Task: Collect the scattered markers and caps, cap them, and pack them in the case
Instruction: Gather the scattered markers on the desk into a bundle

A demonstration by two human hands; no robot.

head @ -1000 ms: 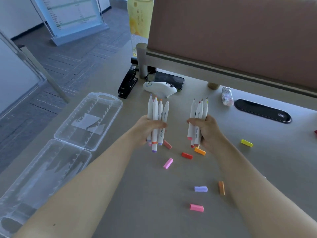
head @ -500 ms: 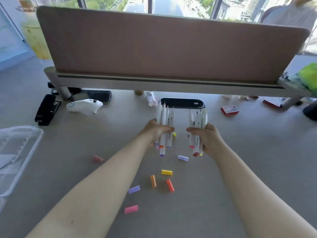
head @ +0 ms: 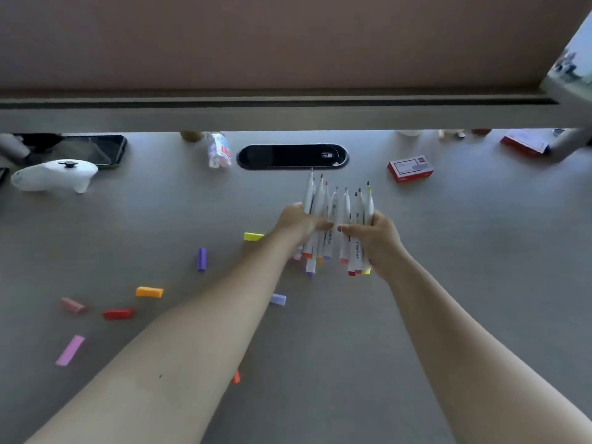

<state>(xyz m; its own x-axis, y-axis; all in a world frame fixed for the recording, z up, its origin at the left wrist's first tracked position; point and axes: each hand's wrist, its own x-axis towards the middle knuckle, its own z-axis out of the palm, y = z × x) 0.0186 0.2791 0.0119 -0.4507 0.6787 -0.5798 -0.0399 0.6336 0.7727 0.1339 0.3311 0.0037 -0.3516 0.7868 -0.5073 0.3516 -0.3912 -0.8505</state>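
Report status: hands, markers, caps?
Left hand and right hand each grip a bunch of uncapped markers, tips up, bunches side by side. Caps loose on desk, e.g. orange cap, red cap. Case out of view.

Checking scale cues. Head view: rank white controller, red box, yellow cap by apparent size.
1. white controller, largest.
2. red box, clearly smaller.
3. yellow cap, smallest, though partly hidden by the left forearm.
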